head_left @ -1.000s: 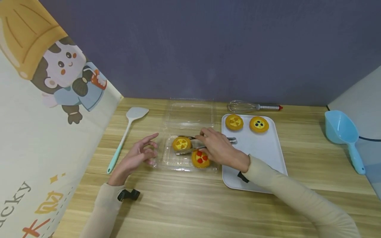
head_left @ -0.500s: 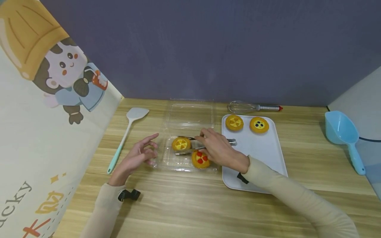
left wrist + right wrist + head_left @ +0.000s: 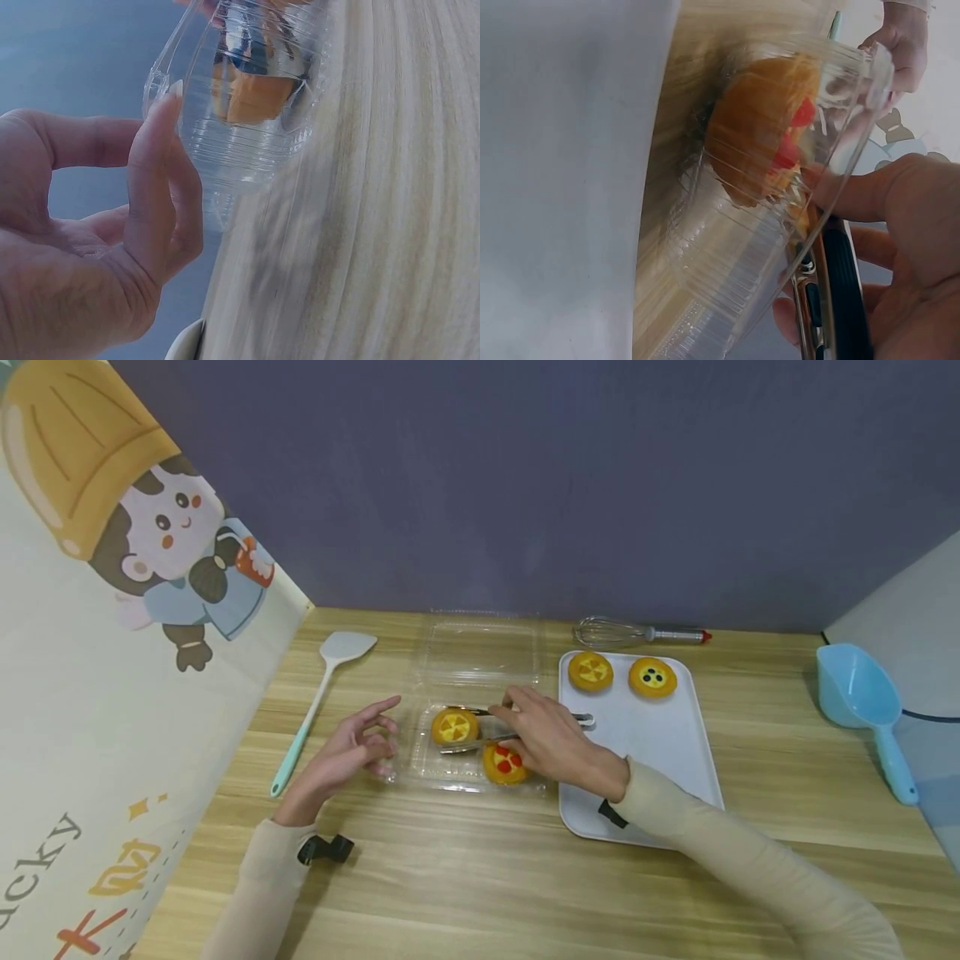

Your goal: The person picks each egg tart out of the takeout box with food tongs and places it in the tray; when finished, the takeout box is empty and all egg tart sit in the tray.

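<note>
Two hands at work, and the right hand is the busy one: it's pinching a pair of metal tongs, thumb on one side and fingers on the other. Tong arms are apart, with a yellow-segment tart between their tips, sitting in the base of a clear plastic container. Can't tell if they're actually squeezing it. A tart with red pieces is in the same base, just below the tongs and right by the thumb.

Left hand is relaxed, fingers apart and a bit bent, index finger the straightest. It's right at the container's left edge, but I can't make out whether it touches.

Container's lid is flipped back flat toward the wall. To the right there's a white tray with two more tarts along its far end, one with yellow segments and one with dark berries. Whisk lies behind the tray, a pale turquoise-handled spatula off to the left, and a blue scoop over on the far right.

All of that's on a wood-grain table. Dark blue-grey wall at the back, white panel with a cartoon figure on the left.
</note>
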A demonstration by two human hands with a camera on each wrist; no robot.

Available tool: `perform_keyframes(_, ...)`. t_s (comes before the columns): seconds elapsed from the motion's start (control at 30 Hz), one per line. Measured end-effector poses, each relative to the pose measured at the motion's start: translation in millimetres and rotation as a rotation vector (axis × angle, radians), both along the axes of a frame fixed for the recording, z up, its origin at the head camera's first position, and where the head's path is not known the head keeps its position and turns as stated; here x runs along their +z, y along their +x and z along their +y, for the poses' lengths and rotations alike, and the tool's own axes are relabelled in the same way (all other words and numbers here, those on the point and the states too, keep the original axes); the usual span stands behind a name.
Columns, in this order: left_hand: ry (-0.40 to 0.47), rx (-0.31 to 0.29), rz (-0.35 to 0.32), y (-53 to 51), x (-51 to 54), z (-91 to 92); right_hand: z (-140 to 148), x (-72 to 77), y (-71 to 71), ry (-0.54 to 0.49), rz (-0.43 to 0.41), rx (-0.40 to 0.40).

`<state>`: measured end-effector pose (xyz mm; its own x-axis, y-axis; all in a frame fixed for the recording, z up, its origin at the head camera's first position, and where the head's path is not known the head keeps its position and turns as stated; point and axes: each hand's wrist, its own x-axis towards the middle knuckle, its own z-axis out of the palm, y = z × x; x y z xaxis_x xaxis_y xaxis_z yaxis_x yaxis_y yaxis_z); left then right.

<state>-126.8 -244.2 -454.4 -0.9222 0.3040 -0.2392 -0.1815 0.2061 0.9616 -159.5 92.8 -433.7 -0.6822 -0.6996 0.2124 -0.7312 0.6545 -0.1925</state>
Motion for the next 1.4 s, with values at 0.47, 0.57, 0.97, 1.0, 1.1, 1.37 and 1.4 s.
perform_keyframes(0.47,0.0,-0.019,0.003,-3.8,-1.4,-0.4,31,17.7,11.5,-0.069,0.048,-0.078)
perform_keyframes(0.57,0.004,-0.02,-0.001,-4.4,-1.5,-0.5,45,23.7,14.7,-0.065,0.071,-0.098)
perform_keyframes(0.97,-0.004,-0.02,0.006,-2.3,-1.1,-3.2,113,33.9,29.2,-0.082,0.166,-0.249)
perform_keyframes(1.0,-0.004,-0.02,0.006,-2.2,-0.8,-3.6,119,33.7,30.7,-0.082,0.17,-0.264)
perform_keyframes(1.1,-0.012,-0.02,0.012,-2.0,-0.6,-4.6,136,32.5,35.7,-0.072,0.171,-0.305)
perform_keyframes(1.37,-0.014,-0.025,0.015,-3.3,-2.5,-5.5,164,15.7,48.9,-0.023,0.125,-0.382)
perform_keyframes(1.4,-0.013,-0.026,0.016,-3.6,-2.7,-5.3,165,13.1,50.6,-0.021,0.118,-0.386)
